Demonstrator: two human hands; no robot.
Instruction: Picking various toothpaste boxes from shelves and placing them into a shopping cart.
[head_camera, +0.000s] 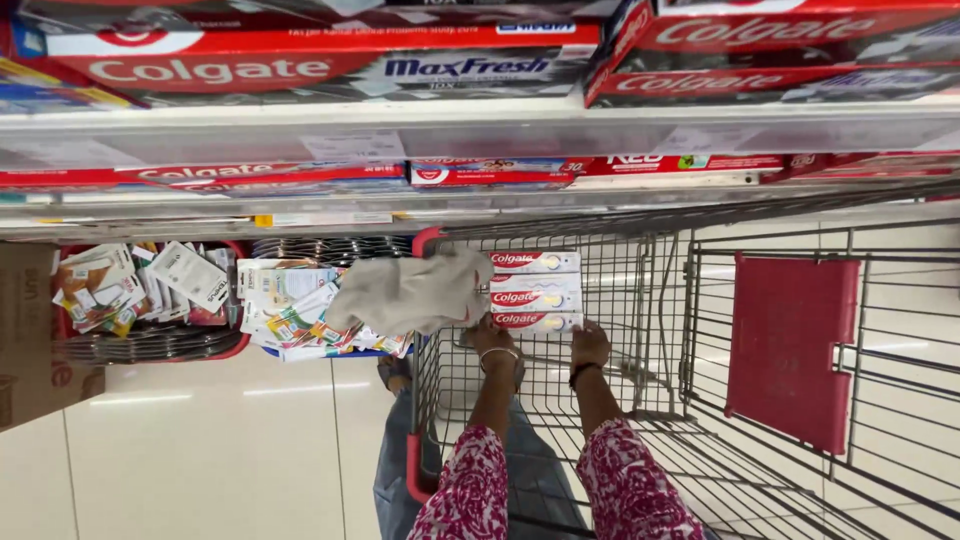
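**Two hands on stacked boxes inside a shopping trolley**

Patterned sleeves in pink and white come up from the bottom edge, nearest the viewer, over blue trousers and a pale glossy floor. Both forearms reach into a wire shopping trolley (640, 300) with a red rim. The left hand (493, 340), a bangle on its wrist, and the right hand (590, 343), with a dark band on its wrist, rest apart from each other against the lowest of three stacked boxes (536, 291). Whether the fingers clamp round that box cannot be told. These long, flat boxes are white with a red panel at the left end, and lie one on another inside the trolley's far end. A crumpled grey cloth (410, 293) hangs over the trolley's corner, just left of the stack. A red plastic flap (790, 345) stands in the trolley's right-hand side.

To the left, a red-rimmed wire basket (150, 345) holds a jumble of small white and orange packets, and beside it lies a second heap of pale packets (290, 310). A brown cardboard carton (30, 330) sits at the far left edge. Above, a white shelf (480, 130) carries long red boxes (300, 60) lying flat, with paper price strips along its front edge.
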